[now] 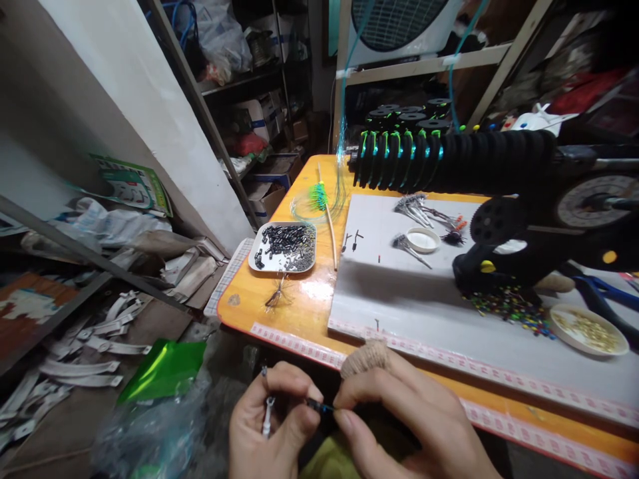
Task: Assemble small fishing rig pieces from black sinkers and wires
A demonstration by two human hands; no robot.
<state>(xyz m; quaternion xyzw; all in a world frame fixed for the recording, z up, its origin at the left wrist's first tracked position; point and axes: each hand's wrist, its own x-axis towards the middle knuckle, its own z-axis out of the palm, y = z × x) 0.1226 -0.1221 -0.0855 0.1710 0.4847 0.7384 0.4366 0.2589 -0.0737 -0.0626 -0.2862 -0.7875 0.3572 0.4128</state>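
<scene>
My left hand [284, 419] is closed, its thumb and forefinger pinching a small black tube-like piece [314, 404]. A small silver-white fitting [267, 418] hangs at the fingers of that same hand. From the black piece a short thin blue strand [327, 408] runs to my right hand [404, 412], whose thumb and forefinger pinch its end. One finger of the right hand wears a beige wrap [366, 358]. Both hands are in front of the table's near edge. Fingertips partly hide the black piece.
A white tray [259, 265] of small black and grey parts stands on the wooden table [237, 293], beside a thin stick [330, 233]. Further right are a black spool-like machine [499, 156], silver wire bundles [414, 209], coloured beads [514, 313] and a dish [559, 332] of gold-coloured pieces.
</scene>
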